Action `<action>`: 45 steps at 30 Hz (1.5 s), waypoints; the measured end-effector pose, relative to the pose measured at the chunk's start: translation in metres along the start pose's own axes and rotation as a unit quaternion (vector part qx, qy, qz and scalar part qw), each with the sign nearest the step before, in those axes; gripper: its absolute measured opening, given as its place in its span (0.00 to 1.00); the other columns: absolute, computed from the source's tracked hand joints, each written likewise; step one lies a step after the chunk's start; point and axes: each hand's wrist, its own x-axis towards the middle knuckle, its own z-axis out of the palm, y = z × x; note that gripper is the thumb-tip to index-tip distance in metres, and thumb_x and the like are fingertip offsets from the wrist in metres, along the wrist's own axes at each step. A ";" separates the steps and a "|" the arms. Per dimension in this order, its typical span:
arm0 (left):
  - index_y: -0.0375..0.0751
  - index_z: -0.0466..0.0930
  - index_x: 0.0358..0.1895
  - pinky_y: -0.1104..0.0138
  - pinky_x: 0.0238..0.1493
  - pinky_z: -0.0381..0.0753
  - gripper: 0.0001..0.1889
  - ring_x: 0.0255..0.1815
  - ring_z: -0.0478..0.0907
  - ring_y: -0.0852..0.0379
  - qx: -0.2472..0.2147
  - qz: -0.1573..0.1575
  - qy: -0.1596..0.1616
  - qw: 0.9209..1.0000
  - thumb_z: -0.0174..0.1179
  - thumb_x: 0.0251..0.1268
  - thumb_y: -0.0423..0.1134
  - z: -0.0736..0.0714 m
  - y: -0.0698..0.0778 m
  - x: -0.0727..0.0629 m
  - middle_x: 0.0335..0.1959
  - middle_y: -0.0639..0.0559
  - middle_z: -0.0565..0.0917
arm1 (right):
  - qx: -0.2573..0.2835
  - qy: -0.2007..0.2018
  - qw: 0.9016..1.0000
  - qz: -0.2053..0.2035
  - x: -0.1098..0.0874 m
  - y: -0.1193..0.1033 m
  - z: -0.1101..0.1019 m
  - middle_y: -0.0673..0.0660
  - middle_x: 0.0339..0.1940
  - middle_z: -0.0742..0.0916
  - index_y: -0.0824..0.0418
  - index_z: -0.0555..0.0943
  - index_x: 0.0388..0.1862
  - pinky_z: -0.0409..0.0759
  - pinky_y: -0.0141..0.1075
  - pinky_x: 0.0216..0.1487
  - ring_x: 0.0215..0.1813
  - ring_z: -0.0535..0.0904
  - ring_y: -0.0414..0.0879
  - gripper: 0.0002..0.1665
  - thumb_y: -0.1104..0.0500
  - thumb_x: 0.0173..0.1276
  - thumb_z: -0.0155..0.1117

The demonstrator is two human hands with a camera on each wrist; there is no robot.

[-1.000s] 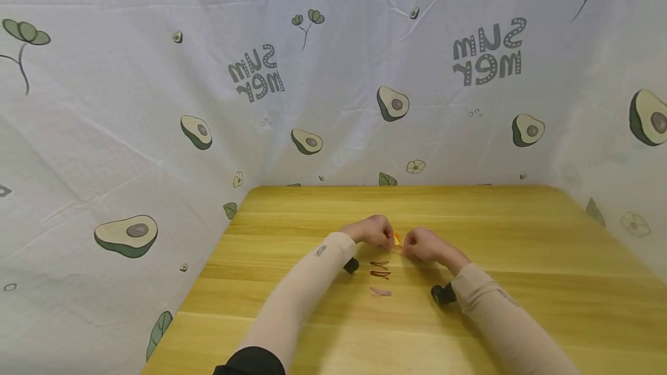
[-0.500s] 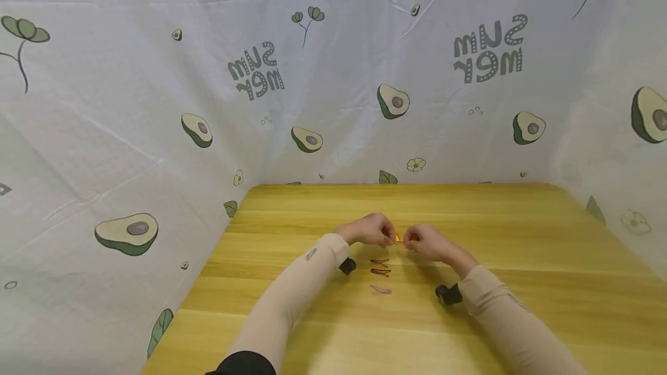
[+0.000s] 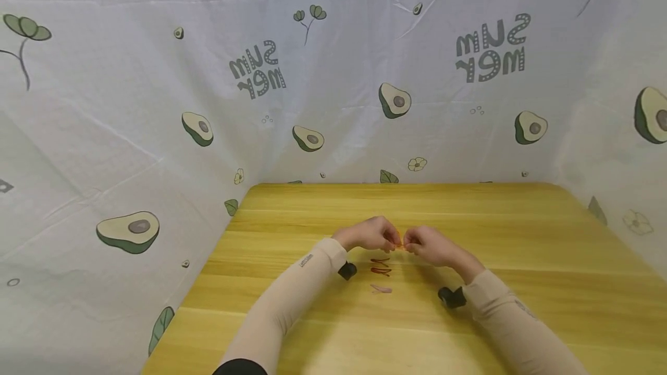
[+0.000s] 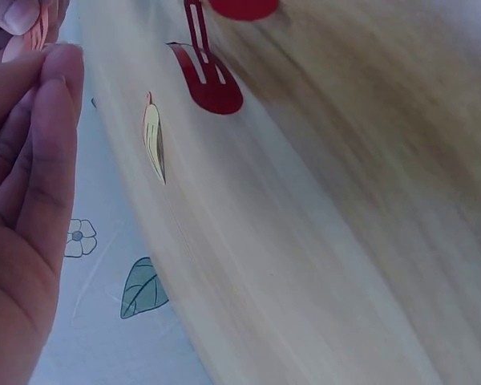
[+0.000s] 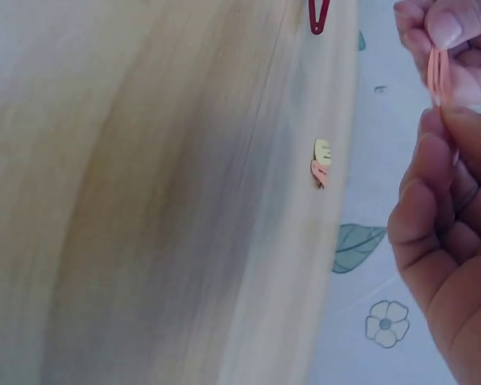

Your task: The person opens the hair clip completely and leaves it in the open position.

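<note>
Between both hands, over the table, is an orange snap hair clip (image 5: 438, 76), partly covered by fingers. My left hand (image 3: 371, 233) pinches one end of it between thumb and fingers. The other end is pinched by my right hand (image 3: 431, 246). The fingertips of the two hands almost meet in the head view. Below the left wrist camera lie a red hair clip (image 4: 218, 98) and a yellow hair clip (image 4: 152, 138). In the right wrist view, a small orange clip (image 5: 319, 172) lies against a yellow one.
Nearer the body, a pink hair clip (image 3: 381, 290) lies on the wooden table (image 3: 292, 207) in line with two reddish ones. Black wrist cameras (image 3: 451, 297) hang under the sleeves. A white printed curtain (image 3: 339, 74) stands behind the table and at its sides.
My left hand has shifted slightly right, closing the gap to my right hand. The yellow-orange patch seen between them earlier is now mostly hidden.
</note>
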 end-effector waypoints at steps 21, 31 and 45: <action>0.33 0.87 0.44 0.70 0.39 0.83 0.07 0.32 0.82 0.64 -0.030 -0.001 0.014 0.999 0.60 0.68 0.26 0.007 -0.004 -0.009 0.38 0.45 0.88 | 0.087 -0.017 0.996 -0.029 -0.009 0.008 0.004 0.61 0.31 0.82 0.68 0.78 0.37 0.74 0.32 0.33 0.32 0.72 0.38 0.06 0.67 0.75 0.57; 0.37 0.87 0.46 0.74 0.38 0.81 0.07 0.34 0.82 0.66 0.018 0.014 0.028 0.999 0.60 0.70 0.30 0.009 0.002 -0.007 0.39 0.48 0.88 | 0.108 -0.007 0.994 -0.028 -0.012 0.013 -0.002 0.63 0.32 0.83 0.70 0.80 0.37 0.74 0.33 0.34 0.32 0.74 0.40 0.06 0.68 0.74 0.57; 0.37 0.87 0.48 0.77 0.42 0.80 0.09 0.38 0.82 0.68 0.048 0.023 0.018 0.998 0.63 0.67 0.30 0.009 0.002 -0.004 0.43 0.51 0.88 | 0.122 0.007 0.992 -0.021 -0.010 0.021 0.000 0.66 0.35 0.85 0.72 0.81 0.38 0.76 0.32 0.37 0.34 0.75 0.36 0.07 0.68 0.73 0.59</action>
